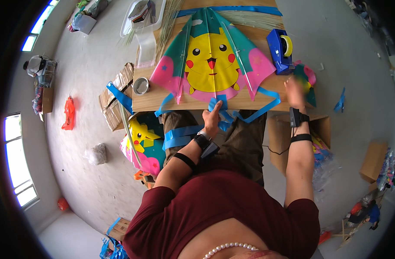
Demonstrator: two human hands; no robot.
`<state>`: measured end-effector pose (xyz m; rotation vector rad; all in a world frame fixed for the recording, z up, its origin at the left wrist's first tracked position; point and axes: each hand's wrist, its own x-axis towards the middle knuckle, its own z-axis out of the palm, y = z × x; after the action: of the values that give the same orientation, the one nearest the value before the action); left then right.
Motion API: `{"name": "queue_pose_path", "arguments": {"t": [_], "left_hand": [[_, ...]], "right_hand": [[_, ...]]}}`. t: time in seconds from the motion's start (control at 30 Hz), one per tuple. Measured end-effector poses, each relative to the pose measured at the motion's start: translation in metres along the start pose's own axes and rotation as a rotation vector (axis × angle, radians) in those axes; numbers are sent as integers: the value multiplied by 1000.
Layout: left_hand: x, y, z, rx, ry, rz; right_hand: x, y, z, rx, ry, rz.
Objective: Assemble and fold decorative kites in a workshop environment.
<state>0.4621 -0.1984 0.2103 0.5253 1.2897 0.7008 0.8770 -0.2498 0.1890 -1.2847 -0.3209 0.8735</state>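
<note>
A kite (212, 60) with a yellow cartoon figure on green and pink lies spread on the wooden table (184, 105). Thin white rods run down it. At its lower edge my left hand (211, 121) is closed on a blue ribbon (217, 103), thumb pressed on top. More of this ribbon loops along the table's front edge and over my lap. My right hand (295, 93), smeared by motion, is at the table's right edge beside a green and pink piece of kite material (310, 77). Whether its fingers hold anything cannot be seen.
A blue tape dispenser (280, 54) stands right of the kite. A small round tin (141, 86) sits at the table's left corner. Thin sticks (167, 26) and a white tray (127, 21) lie at the back left. Cardboard boxes (277, 140) flank the table; another kite (141, 140) hangs by my left leg.
</note>
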Motion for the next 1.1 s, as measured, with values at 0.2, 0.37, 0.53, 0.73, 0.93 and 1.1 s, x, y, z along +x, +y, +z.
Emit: {"name": "queue_pose_path", "arguments": {"t": [0.2, 0.37, 0.53, 0.73, 0.93, 1.1], "left_hand": [[3, -4, -2, -20, -7, 10], [11, -12, 0, 14, 71, 39], [15, -15, -5, -2, 34, -3], [21, -23, -1, -10, 77, 41], [22, -27, -7, 35, 43, 36], [25, -30, -6, 37, 38, 24]], "right_hand": [[-65, -44, 92, -42, -221, 22], [-116, -3, 163, -94, -364, 120], [-145, 44, 197, -252, -427, 174], [-149, 64, 209, -333, -429, 249], [-150, 61, 221, -349, -417, 343], [-152, 55, 225, -314, -419, 412]]}}
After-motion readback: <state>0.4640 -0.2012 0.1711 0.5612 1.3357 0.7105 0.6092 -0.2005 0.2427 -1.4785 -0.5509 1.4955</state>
